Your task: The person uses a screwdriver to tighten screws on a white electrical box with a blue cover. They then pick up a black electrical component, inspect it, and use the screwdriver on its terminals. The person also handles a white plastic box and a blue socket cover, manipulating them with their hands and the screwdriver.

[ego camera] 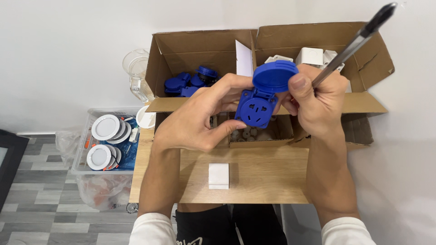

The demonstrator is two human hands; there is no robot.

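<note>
While a small wooden counter (263,177) stands against white walls over grey plank flooring, the left hand (195,120) and right hand (318,102) each grip a blue socket (256,109), lid flipped open, above the counter's far edge, the right also holding a screwdriver (359,41).

Person is wearing white long sleeves, pushed up so both forearms are showing bare; the cuffs are bunching near the elbows at the lower frame edge. Left hand (195,120) and right hand (318,102) are bare, wearing no gloves. Dark trousers with a small white marking are showing below the table edge.
</note>
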